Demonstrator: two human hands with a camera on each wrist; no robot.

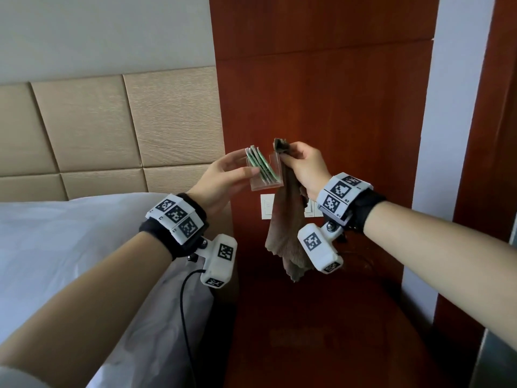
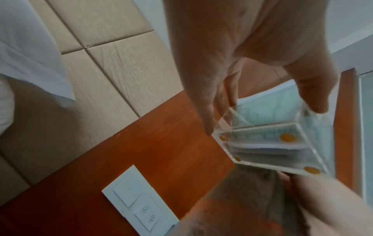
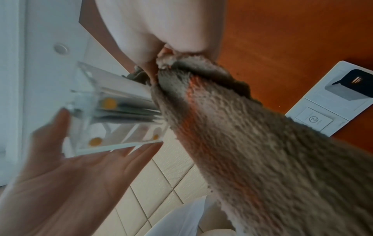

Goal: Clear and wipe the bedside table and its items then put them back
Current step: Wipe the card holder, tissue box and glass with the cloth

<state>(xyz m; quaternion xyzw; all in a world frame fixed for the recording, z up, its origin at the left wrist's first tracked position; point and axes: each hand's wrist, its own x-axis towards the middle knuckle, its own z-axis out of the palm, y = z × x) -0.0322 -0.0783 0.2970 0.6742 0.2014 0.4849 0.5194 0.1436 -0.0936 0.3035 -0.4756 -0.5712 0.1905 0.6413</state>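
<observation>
My left hand (image 1: 240, 166) pinches a clear acrylic box (image 1: 264, 175) between thumb and fingers, at chest height in front of the wood wall panel. Several green packets (image 1: 258, 163) stand inside it. From the left wrist, the box (image 2: 282, 143) shows orange dots on its base. My right hand (image 1: 293, 161) grips the top of a brown cloth (image 1: 288, 228), which hangs down right beside the box; its fingertips sit at the box's right wall. In the right wrist view the cloth (image 3: 262, 143) touches the box (image 3: 113, 115). The dark wooden bedside table (image 1: 321, 331) lies below both hands.
A white switch panel (image 1: 267, 207) is on the wood wall behind the cloth. The bed with white linen (image 1: 70, 233) and a padded beige headboard (image 1: 98, 121) are to the left. A black cable (image 1: 184, 303) hangs from my left wrist.
</observation>
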